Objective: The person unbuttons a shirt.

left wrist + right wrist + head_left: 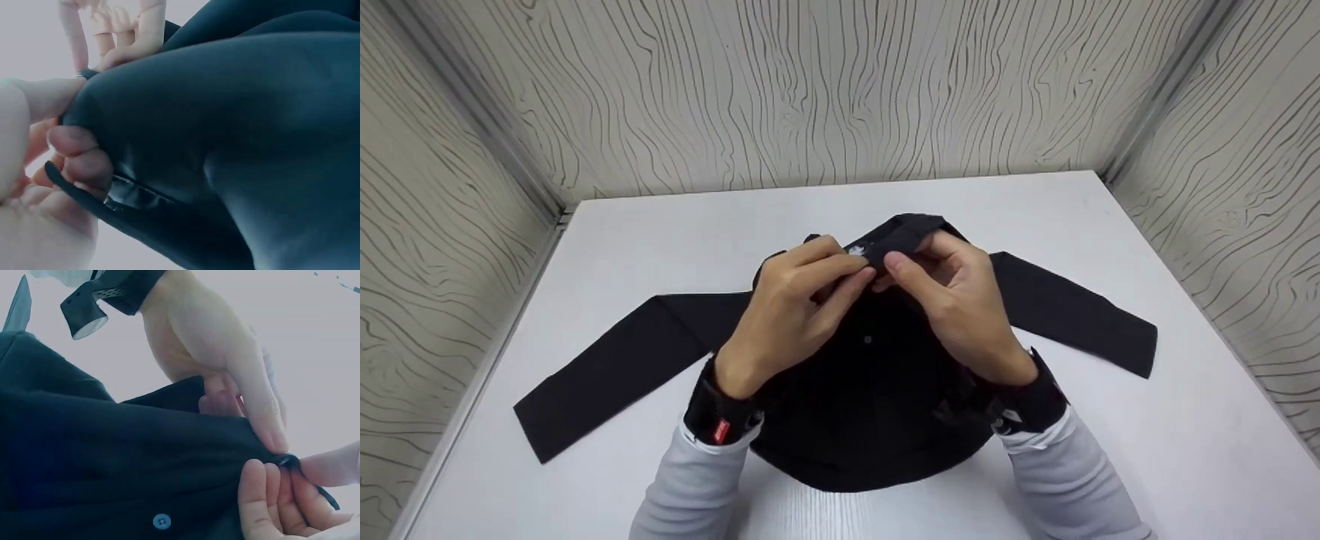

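A black button shirt (877, 427) lies spread on the table, its collar (911, 229) raised between both hands. My left hand (787, 307) pinches the collar's edge between thumb and fingers. Close beside it, my right hand (967, 307) pinches the same edge, thumb on the near side. In the right wrist view a small round button (162, 521) shows on the shirt front below the fingers. The left wrist view shows the cloth stretching away from the pinching fingertips (73, 140). A whitish label (856, 250) peeks out inside the collar, partly hidden by the hands.
The left-side sleeve (607, 382) bends outward toward the table's left edge, and the right-side sleeve (1080, 315) extends to the right. The white table (1207, 450) stands against wood-patterned panels (825, 90) at back and sides.
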`<state>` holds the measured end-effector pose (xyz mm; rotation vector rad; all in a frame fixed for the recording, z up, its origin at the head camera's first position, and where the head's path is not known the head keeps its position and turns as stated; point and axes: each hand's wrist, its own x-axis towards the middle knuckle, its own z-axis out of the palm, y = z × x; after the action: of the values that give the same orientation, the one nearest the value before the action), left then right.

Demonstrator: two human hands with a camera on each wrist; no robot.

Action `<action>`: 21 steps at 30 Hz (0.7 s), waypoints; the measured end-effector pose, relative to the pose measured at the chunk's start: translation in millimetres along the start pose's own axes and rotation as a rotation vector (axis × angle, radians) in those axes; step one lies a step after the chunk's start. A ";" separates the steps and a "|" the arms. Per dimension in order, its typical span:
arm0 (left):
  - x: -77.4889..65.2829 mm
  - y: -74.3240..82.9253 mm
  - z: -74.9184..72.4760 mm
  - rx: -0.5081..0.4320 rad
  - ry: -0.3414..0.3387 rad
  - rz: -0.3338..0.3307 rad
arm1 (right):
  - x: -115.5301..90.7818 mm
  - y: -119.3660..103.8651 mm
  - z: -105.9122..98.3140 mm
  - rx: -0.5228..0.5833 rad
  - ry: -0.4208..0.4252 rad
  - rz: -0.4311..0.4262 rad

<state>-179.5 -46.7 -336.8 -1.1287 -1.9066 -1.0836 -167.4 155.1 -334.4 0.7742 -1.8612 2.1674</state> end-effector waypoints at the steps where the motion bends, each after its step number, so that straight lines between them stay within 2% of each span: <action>1: 0.2 -1.3 -0.3 -0.002 -0.003 -0.005 | 0.3 0.4 0.6 -0.006 0.007 -0.012; 6: -0.8 -8.2 -2.5 0.023 -0.035 -0.024 | 1.0 4.8 2.6 -0.092 0.039 -0.088; 9: -0.4 -11.9 -2.3 0.010 -0.033 -0.022 | 2.3 7.5 1.4 -0.117 0.057 -0.104; 15: 0.8 -11.8 0.9 -0.077 -0.006 -0.014 | 3.5 6.9 -3.0 -0.097 0.059 -0.059; 21: 1.0 -5.6 2.3 -0.049 0.023 -0.016 | 1.2 4.1 -4.0 -0.059 0.009 -0.017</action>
<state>-185.2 -45.8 -338.8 -1.1241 -1.8835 -1.1529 -171.3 158.0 -337.8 0.7649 -1.8979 2.0917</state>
